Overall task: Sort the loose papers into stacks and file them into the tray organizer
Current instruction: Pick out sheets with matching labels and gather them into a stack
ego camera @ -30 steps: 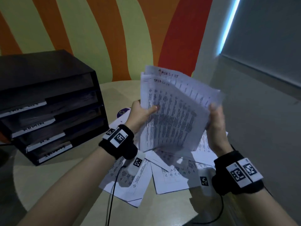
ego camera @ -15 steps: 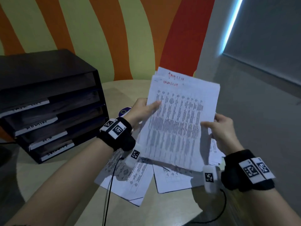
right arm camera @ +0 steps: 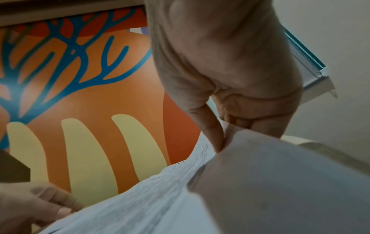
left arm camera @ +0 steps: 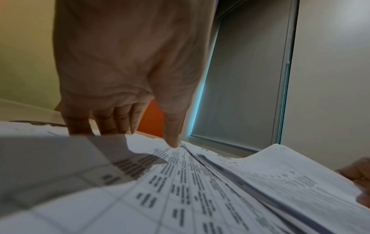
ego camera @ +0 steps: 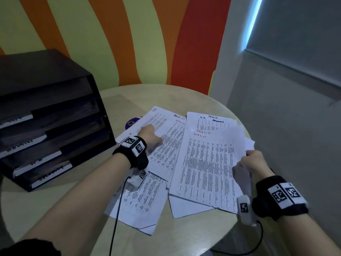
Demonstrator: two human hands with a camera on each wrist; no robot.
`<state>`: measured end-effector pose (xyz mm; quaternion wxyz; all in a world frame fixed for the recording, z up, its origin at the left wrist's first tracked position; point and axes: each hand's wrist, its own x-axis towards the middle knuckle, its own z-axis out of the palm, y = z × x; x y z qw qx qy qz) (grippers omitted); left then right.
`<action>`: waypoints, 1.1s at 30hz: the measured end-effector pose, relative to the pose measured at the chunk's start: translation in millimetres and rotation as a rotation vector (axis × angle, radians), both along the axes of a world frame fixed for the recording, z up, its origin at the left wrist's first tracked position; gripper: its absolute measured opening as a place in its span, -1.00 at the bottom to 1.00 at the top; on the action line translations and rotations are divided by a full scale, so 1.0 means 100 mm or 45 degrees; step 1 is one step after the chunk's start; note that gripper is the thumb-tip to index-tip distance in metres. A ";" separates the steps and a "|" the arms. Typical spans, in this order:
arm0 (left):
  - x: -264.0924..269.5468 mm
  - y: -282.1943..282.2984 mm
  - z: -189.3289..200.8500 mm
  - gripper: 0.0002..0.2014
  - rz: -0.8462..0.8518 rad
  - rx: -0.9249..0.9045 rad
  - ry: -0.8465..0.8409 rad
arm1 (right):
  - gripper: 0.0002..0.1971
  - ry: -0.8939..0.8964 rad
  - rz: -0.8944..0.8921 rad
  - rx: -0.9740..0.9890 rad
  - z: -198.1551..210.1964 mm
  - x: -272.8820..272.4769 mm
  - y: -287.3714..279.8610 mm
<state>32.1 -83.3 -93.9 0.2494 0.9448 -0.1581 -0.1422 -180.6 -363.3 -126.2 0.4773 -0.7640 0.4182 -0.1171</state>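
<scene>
A stack of printed papers (ego camera: 206,163) lies low over the round table (ego camera: 73,209), its top sheet marked "task list" in red. My right hand (ego camera: 249,161) pinches the stack's right edge between thumb and curled fingers, seen close in the right wrist view (right arm camera: 228,134). My left hand (ego camera: 150,136) rests on a separate printed sheet (ego camera: 166,124) to the left, straight fingertips and thumb touching the paper (left arm camera: 140,134). More loose sheets (ego camera: 144,200) lie underneath, fanned toward me. The black tray organizer (ego camera: 55,117) with labelled trays stands at the left.
A purple disc (ego camera: 132,122) peeks out from under the left sheet beside the organizer. Cables (ego camera: 118,209) run from both wrist cameras over the table. A grey wall rises just past the table's right edge (ego camera: 245,130).
The stack that both hands held up has come down over the table. My left hand has let go of it and moved left onto a sheet lying there.
</scene>
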 end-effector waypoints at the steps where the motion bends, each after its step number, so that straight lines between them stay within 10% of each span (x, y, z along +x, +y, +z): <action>1: 0.00 -0.04 0.00 -0.63 -0.003 0.013 -0.027 | -0.68 -0.005 0.005 -0.007 -0.01 0.01 -0.01; 14: -0.08 -0.23 0.06 -0.75 0.010 0.145 -0.343 | -0.71 0.023 0.031 -0.036 -0.04 0.07 -0.02; 15: -0.10 -0.23 0.07 -0.91 0.038 0.120 -0.334 | -0.71 0.028 0.033 -0.040 -0.04 0.07 -0.02; 19: -0.08 -0.23 0.04 -0.51 0.144 -0.071 -0.169 | -0.79 0.044 0.054 -0.070 -0.06 0.09 -0.05; 22: -0.05 -0.13 0.07 -0.86 0.199 -0.256 -0.032 | -0.82 0.061 0.064 -0.089 -0.07 0.10 -0.05; 33: 0.15 0.63 0.65 -0.66 0.318 -0.732 -0.595 | -0.65 0.068 0.082 -0.145 -0.03 0.10 -0.05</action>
